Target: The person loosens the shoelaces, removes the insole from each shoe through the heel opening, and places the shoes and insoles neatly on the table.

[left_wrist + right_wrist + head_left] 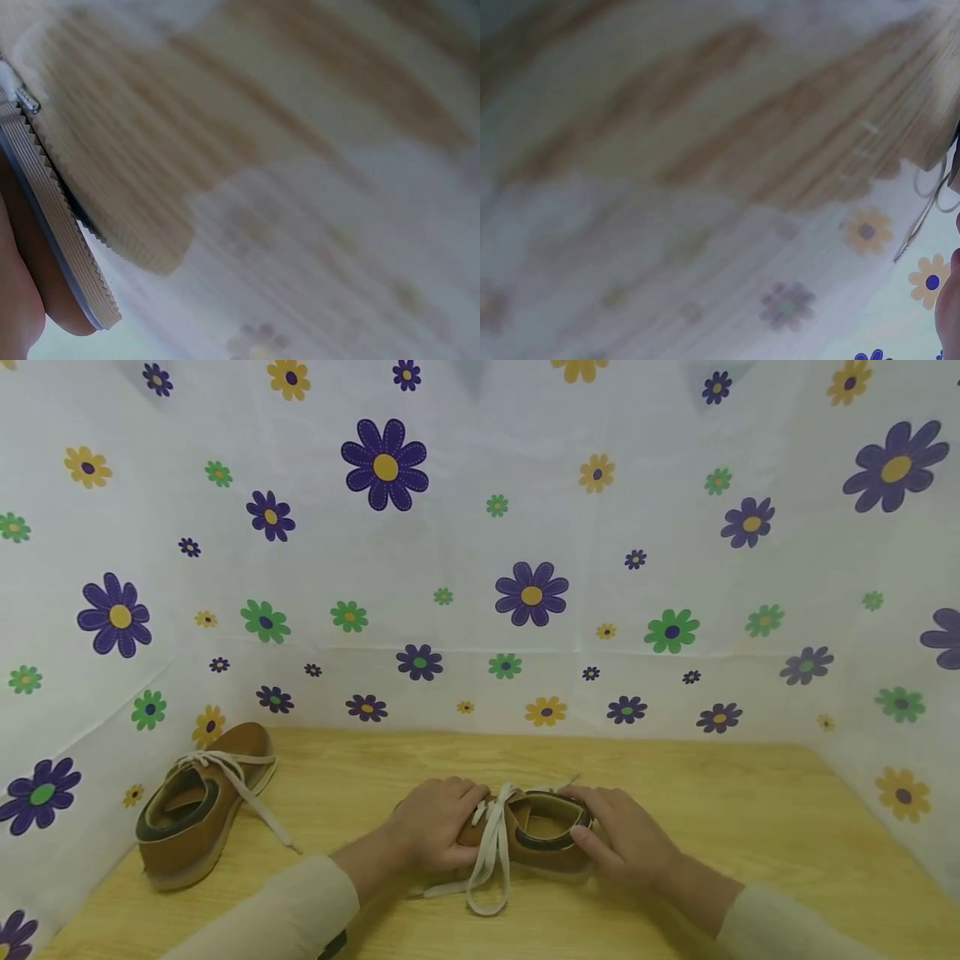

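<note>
A brown shoe [543, 858] stands on the wooden table in the head view, toe to the left and dark-lined opening up. My left hand [435, 822] grips its toe end, thumb on the near side. At the heel, my right hand [630, 839] holds the shoe with its thumb in front and fingers behind. A pale shoelace [491, 852] hangs in a loop over the near side. In the left wrist view the ridged sole [64, 225] shows beside part of my hand. A lace end [919, 221] appears near my fingers in the right wrist view.
A second brown shoe [183, 839] with pale laces stands at the table's left, toe away from me. Behind and at both sides of the wooden table [675, 785] hangs a white cloth [465, 543] printed with flowers.
</note>
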A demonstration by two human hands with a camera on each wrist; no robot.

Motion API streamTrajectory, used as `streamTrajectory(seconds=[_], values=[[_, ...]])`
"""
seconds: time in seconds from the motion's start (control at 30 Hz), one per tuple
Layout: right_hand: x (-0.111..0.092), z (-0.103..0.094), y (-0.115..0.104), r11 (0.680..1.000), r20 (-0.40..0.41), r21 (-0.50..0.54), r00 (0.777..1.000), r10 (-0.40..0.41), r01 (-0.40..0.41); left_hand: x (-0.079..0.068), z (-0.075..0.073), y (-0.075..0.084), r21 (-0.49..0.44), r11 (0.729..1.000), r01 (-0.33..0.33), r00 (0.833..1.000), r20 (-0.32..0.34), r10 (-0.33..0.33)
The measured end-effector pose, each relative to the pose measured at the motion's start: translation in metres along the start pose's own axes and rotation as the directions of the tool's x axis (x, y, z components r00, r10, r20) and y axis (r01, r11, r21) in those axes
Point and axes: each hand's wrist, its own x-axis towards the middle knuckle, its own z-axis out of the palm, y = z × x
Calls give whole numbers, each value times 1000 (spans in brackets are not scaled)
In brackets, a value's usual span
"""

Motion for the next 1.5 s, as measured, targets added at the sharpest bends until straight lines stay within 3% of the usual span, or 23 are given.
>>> streamTrajectory(seconds=[0.23, 0.4, 0.5, 0.67, 0.8, 0.97, 1.07, 1.5], values=[[-1, 1, 2, 1000, -93, 11, 996, -3, 4, 0, 3, 0, -2, 1000, -17, 1000, -9, 17], [2, 0, 1, 996, -126, 23, 988, 84, -82, 0, 3, 0, -8, 1000, -25, 1000, -7, 25], [5, 0, 1, 988, -78, 11, 985, 153, -152, -1, 3, -1, -6, 999, -36, 999, -8, 36], [7, 5, 4, 980, 84, 17, 977, 196, -198, -2, 3, -2, -11, 998, -54, 998, -17, 54], [7, 11, 8, 988, 145, 34, 979, 145, -151, -3, 3, -2, -25, 997, -76, 997, -24, 75], [12, 14, 13, 1000, 60, -8, 998, 3, -3, -2, 3, -2, -25, 996, -81, 996, -43, 80], [15, 13, 14, 998, 20, -36, 999, -42, 43, -1, 3, -2, -15, 997, -82, 995, -50, 81], [17, 15, 18, 995, 212, -97, 977, 15, 5, 1, 0, -3, -54, 994, -99, 994, -45, 97]])
